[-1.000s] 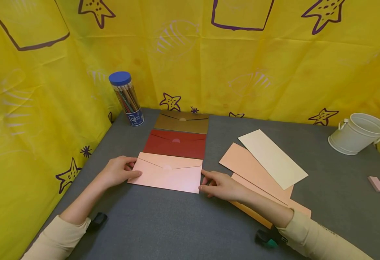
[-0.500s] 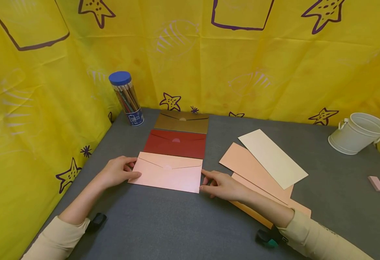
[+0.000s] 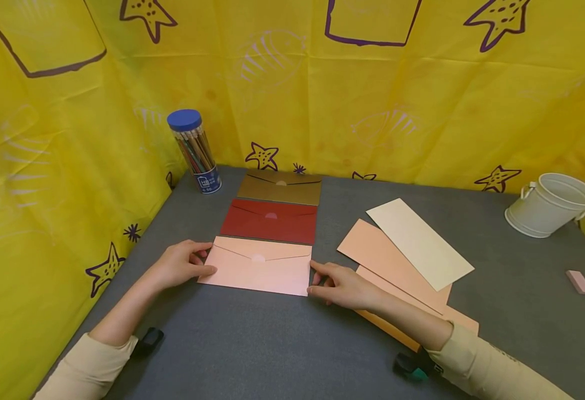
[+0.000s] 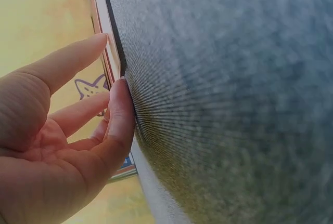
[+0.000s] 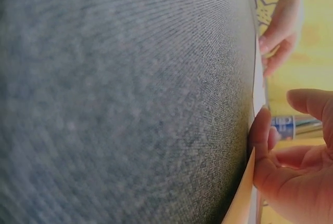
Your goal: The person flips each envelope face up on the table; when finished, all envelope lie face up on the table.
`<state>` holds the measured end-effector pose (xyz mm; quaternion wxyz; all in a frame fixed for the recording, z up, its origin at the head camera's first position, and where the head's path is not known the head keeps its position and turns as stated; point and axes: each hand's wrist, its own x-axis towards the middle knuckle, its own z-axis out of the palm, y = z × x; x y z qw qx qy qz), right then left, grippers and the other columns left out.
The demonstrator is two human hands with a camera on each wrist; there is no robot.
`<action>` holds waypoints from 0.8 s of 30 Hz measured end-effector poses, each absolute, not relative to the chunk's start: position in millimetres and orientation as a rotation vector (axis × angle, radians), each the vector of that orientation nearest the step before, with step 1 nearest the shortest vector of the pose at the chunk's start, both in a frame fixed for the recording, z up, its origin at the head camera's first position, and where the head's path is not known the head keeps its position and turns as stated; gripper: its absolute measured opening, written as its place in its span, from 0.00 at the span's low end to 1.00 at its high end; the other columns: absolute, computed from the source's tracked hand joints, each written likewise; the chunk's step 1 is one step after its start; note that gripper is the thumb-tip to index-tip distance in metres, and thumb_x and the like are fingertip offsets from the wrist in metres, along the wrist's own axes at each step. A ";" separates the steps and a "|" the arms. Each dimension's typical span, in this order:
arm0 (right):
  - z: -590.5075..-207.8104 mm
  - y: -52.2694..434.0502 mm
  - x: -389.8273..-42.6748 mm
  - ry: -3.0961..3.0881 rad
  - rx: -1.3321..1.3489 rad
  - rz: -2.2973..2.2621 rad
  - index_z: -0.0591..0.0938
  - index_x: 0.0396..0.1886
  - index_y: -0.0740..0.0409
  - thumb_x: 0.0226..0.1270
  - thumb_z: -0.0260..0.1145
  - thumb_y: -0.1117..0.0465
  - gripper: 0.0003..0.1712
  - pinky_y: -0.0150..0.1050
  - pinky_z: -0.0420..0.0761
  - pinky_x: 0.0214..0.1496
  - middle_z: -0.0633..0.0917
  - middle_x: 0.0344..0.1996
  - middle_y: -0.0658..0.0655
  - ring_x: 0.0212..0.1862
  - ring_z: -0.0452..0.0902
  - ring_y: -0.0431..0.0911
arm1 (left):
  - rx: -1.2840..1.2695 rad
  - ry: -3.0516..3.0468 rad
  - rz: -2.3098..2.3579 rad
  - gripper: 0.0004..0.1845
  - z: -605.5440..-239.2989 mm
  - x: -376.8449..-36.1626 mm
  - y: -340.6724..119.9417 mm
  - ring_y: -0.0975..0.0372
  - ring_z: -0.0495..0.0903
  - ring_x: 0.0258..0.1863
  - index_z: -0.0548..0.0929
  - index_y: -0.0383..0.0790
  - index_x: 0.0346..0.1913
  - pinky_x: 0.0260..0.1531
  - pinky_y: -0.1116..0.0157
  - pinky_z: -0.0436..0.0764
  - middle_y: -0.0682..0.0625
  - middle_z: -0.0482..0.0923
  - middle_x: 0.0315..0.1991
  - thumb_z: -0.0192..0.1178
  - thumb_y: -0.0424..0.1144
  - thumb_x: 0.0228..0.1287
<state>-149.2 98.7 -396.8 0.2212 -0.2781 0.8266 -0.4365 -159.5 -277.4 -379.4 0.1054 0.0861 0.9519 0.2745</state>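
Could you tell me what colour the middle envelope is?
Dark red envelope; head view shows it best.

Your right forearm covers part of the stacked orange paper sheets (lowest one mostly hidden), and the small label on the clear pencil tube is unreadable.

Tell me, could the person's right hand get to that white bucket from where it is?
Probably yes: the right hand rests by the pink envelope, and only flat paper sheets lie between it and the white bucket.
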 end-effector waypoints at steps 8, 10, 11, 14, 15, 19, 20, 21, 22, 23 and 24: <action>-397.0 101.0 -150.1 2.241 -0.737 -1.258 0.62 0.71 0.71 0.68 0.65 0.57 0.39 0.35 0.80 0.32 0.76 0.40 0.55 0.26 0.76 0.44 | 0.220 2.676 0.979 0.36 -382.4 -163.2 -284.7 0.57 0.73 0.36 0.73 0.29 0.64 0.34 0.64 0.72 0.44 0.76 0.41 0.71 0.44 0.57; -397.4 101.7 -150.3 2.240 -0.733 -1.260 0.62 0.71 0.71 0.68 0.65 0.57 0.39 0.35 0.80 0.32 0.76 0.40 0.55 0.26 0.77 0.44 | 0.222 2.650 1.027 0.35 -383.0 -163.8 -286.4 0.57 0.73 0.36 0.72 0.28 0.65 0.34 0.65 0.72 0.45 0.76 0.40 0.71 0.42 0.57; -397.4 101.9 -150.4 2.238 -0.730 -1.262 0.62 0.72 0.70 0.68 0.65 0.57 0.39 0.35 0.80 0.32 0.76 0.41 0.55 0.27 0.77 0.44 | 0.225 2.639 1.048 0.35 -383.2 -164.0 -287.2 0.57 0.74 0.36 0.72 0.28 0.65 0.34 0.66 0.72 0.45 0.76 0.40 0.71 0.41 0.58; -397.6 102.6 -150.6 2.229 -0.717 -1.267 0.62 0.72 0.70 0.68 0.65 0.57 0.39 0.35 0.80 0.33 0.76 0.41 0.55 0.27 0.77 0.44 | 0.240 2.614 1.097 0.34 -383.6 -164.7 -289.2 0.57 0.74 0.36 0.71 0.27 0.65 0.34 0.69 0.73 0.45 0.76 0.40 0.71 0.38 0.58; -397.5 102.7 -150.6 2.225 -0.709 -1.270 0.62 0.72 0.70 0.68 0.65 0.56 0.39 0.35 0.80 0.33 0.77 0.42 0.55 0.28 0.78 0.44 | 0.244 2.607 1.108 0.34 -383.7 -164.8 -289.5 0.57 0.74 0.36 0.71 0.26 0.65 0.35 0.69 0.73 0.45 0.76 0.39 0.71 0.37 0.58; -398.7 104.0 -151.2 2.190 -0.696 -1.308 0.62 0.72 0.70 0.69 0.64 0.57 0.38 0.37 0.81 0.35 0.77 0.43 0.55 0.30 0.79 0.44 | 0.246 2.601 1.120 0.34 -384.0 -165.0 -290.0 0.57 0.75 0.36 0.70 0.26 0.65 0.35 0.69 0.74 0.44 0.76 0.39 0.71 0.36 0.57; -399.1 104.5 -151.3 2.185 -0.693 -1.318 0.63 0.71 0.70 0.69 0.64 0.57 0.37 0.37 0.82 0.36 0.78 0.43 0.56 0.30 0.79 0.45 | 0.241 2.606 1.114 0.35 -384.3 -164.9 -289.9 0.57 0.75 0.35 0.70 0.26 0.65 0.35 0.69 0.74 0.44 0.76 0.39 0.71 0.37 0.57; -399.7 105.2 -151.5 2.182 -0.686 -1.327 0.64 0.71 0.69 0.69 0.64 0.57 0.36 0.38 0.81 0.36 0.78 0.44 0.56 0.31 0.79 0.45 | 0.231 2.615 1.104 0.35 -384.5 -164.7 -289.8 0.57 0.75 0.35 0.70 0.26 0.65 0.35 0.68 0.74 0.44 0.76 0.39 0.71 0.38 0.57; -400.5 106.3 -151.9 2.179 -0.680 -1.335 0.65 0.70 0.68 0.69 0.64 0.57 0.35 0.38 0.81 0.35 0.78 0.44 0.56 0.32 0.79 0.46 | 0.222 2.630 1.088 0.35 -384.8 -164.4 -289.6 0.57 0.74 0.35 0.70 0.26 0.65 0.34 0.68 0.73 0.44 0.76 0.39 0.71 0.39 0.58; -401.2 107.7 -152.3 2.177 -0.675 -1.345 0.66 0.70 0.68 0.70 0.64 0.57 0.34 0.38 0.81 0.35 0.78 0.45 0.56 0.33 0.80 0.46 | 0.212 2.649 1.068 0.36 -384.9 -164.0 -289.1 0.57 0.74 0.35 0.70 0.27 0.65 0.34 0.67 0.73 0.45 0.77 0.39 0.71 0.40 0.58; -401.3 109.5 -152.8 2.174 -0.662 -1.357 0.67 0.70 0.66 0.70 0.63 0.57 0.33 0.38 0.81 0.34 0.78 0.46 0.56 0.35 0.80 0.47 | 0.208 2.673 1.046 0.36 -384.7 -163.6 -288.3 0.58 0.73 0.34 0.70 0.28 0.65 0.33 0.67 0.72 0.46 0.77 0.39 0.70 0.42 0.58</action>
